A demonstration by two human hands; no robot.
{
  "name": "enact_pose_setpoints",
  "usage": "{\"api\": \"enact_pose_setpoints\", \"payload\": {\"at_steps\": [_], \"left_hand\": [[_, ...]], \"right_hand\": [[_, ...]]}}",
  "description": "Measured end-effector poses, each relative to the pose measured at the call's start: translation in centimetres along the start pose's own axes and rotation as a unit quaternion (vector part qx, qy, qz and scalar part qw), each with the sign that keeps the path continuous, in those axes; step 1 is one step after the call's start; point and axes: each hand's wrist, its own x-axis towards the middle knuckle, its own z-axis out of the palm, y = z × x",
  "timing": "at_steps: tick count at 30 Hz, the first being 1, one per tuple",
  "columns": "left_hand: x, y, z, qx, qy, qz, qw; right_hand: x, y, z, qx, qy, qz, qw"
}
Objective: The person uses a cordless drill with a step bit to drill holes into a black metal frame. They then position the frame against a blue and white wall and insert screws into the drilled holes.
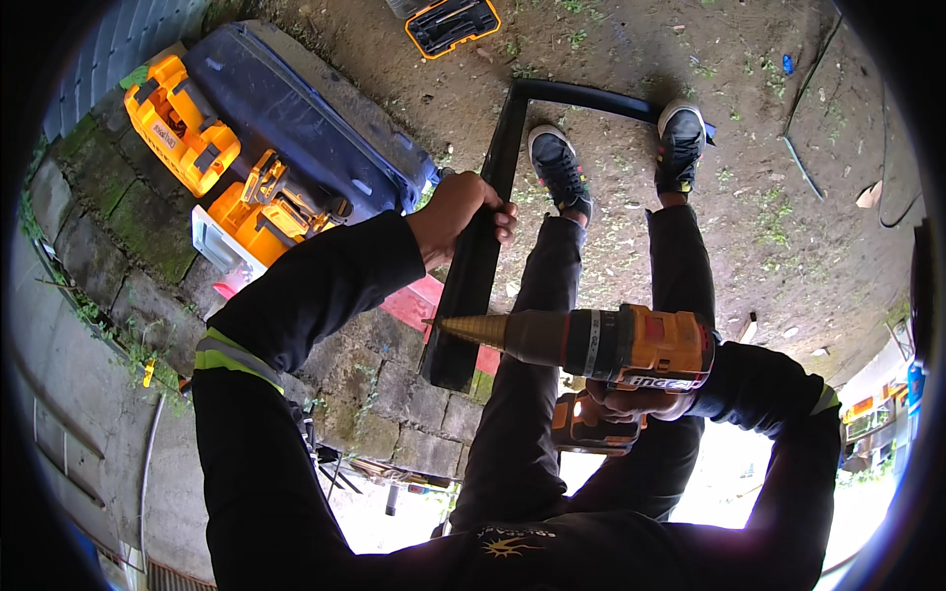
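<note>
My left hand (465, 217) is closed around a black angled metal frame (500, 158). One long leg of the frame runs toward me, and its far part bends off to the right by my shoes. In my right hand (641, 402) is an orange and black cordless drill (631, 347), held by its grip. A gold cone-shaped step drill bit (475, 331) sits in its chuck and points left. The bit's tip overlaps the near end of the frame; whether they touch I cannot tell.
Left of me, a dark blue case (305, 113) lies beside an open orange toolbox (182, 128) and another orange power tool (266, 202) on stone blocks (379, 379). An orange-edged bit set (451, 28) rests on the dirt ahead. A cable (803, 163) trails at the right.
</note>
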Motion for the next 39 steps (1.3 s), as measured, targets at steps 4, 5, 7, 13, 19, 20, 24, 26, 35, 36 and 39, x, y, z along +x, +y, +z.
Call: {"api": "enact_pose_setpoints", "payload": {"at_steps": [4,5,7,13,19,20,24,26,35,36,39], "left_hand": [[0.3,0.1,-0.4,-0.042,-0.023,-0.021,0.999],[0.4,0.0,-0.5,-0.03,-0.02,-0.019,0.999],[0.4,-0.4,-0.8,-0.034,-0.035,-0.026,0.998],[0.1,-0.3,-0.8,0.025,-0.056,-0.027,0.998],[0.4,0.9,-0.8,0.068,-0.06,-0.054,0.994],[0.4,0.9,-0.9,0.093,-0.035,-0.039,0.994],[0.7,1.4,-0.5,0.253,0.038,-0.059,0.965],[1.4,1.7,0.2,0.335,0.072,-0.061,0.937],[1.5,-2.1,1.6,0.513,0.187,0.132,0.827],[0.3,-2.6,1.7,0.529,0.178,0.143,0.817],[-4.0,-4.1,2.5,0.55,0.173,0.213,0.789]], "right_hand": [[0.3,-0.6,2.0,0.192,0.063,0.077,0.976],[0.6,-0.8,2.0,0.269,0.045,0.114,0.955],[0.9,-1.6,1.8,0.388,0.006,0.184,0.903],[1.3,-5.1,1.3,0.424,0.015,0.259,0.868],[-2.1,-8.0,1.2,0.501,0.07,0.229,0.832],[-3.4,-8.4,1.1,0.488,0.085,0.214,0.842],[-8.9,-9.5,1.8,0.426,0.2,0.149,0.87],[-11.0,-9.2,2.8,0.432,0.231,0.095,0.866],[-16.4,-6.5,10.0,0.439,0.325,-0.028,0.837],[-16.9,-6.4,10.5,0.438,0.336,-0.027,0.833],[-18.2,-5.8,10.6,0.459,0.345,-0.043,0.817]]}}
